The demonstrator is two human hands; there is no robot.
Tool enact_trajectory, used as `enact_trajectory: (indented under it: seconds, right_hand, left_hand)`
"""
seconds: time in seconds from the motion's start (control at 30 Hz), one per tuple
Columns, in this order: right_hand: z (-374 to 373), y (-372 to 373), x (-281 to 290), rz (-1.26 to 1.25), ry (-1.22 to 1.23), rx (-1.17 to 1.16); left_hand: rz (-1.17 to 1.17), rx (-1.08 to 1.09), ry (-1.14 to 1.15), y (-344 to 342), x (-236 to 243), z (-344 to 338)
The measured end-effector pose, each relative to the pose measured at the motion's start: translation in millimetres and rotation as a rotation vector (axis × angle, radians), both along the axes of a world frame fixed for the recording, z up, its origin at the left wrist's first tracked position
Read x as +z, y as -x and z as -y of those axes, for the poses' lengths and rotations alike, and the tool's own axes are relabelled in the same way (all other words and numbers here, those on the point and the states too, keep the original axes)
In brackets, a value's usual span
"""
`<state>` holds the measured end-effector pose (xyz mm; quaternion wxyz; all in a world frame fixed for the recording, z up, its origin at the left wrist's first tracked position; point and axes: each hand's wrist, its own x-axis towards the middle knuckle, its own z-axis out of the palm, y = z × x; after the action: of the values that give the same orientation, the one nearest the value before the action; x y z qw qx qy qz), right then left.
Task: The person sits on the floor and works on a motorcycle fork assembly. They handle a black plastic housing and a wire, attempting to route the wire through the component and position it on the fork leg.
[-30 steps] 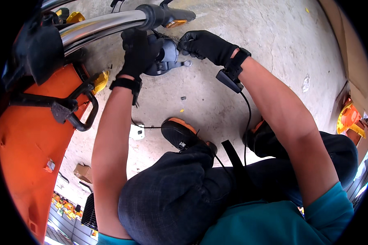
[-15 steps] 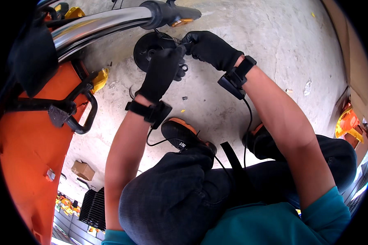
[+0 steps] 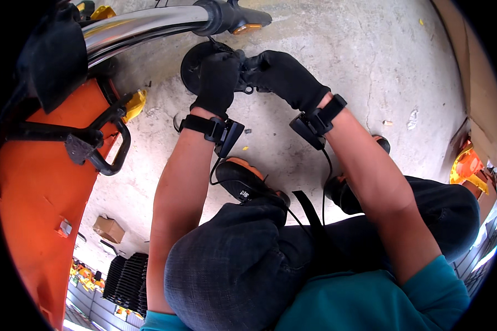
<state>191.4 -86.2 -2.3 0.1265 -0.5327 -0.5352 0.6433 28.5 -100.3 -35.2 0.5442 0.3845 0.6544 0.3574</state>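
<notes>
My gloved left hand [image 3: 214,83] is closed over the right part of a round black disc-like part [image 3: 193,63] below the chrome tube [image 3: 146,28] with its black end fitting [image 3: 232,19] and amber reflector [image 3: 246,28]. My gloved right hand [image 3: 287,77] meets the left at the part's right side, fingers bent and pressed together; what both grip is hidden by the gloves. A small lug with a hole [image 3: 248,89] shows below my fingers. Both wrists wear black strapped devices with cables.
An orange panel [image 3: 38,209] with a black tubular bracket [image 3: 116,154] is at the left, near yellow parts [image 3: 135,106]. Cardboard [image 3: 461,66] lines the right, beside orange-yellow pieces [image 3: 464,165]. A small box [image 3: 109,229] and black finned object [image 3: 126,278] lie lower left.
My left hand first dropped and swung right toward my right hand, then rose slightly onto the round part. My right hand shifted slightly right and down; a spring seen earlier is now covered.
</notes>
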Motion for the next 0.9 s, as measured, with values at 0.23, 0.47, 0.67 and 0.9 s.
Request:
enact_trajectory:
  seconds: [0.23, 0.47, 0.67, 0.9]
  right_hand:
    - [18.4, -15.7, 4.8, -0.22, 0.393, -0.194]
    - [15.1, -17.6, -4.7, -0.249, 0.299, -0.049]
    - [4.0, -13.4, -17.3, -0.216, 0.115, 0.094]
    - [1.0, -4.6, -12.1, -0.192, 0.131, -0.055]
  left_hand:
    - [0.228, 0.173, 0.182, -8.8, 11.5, 4.4]
    - [0.316, 0.184, 0.071, -2.0, -23.2, 14.5]
    - [0.208, 0.129, -0.038, -0.1, -28.9, 12.9]
    - [0.353, 0.055, 0.027, 4.3, -8.8, 8.4]
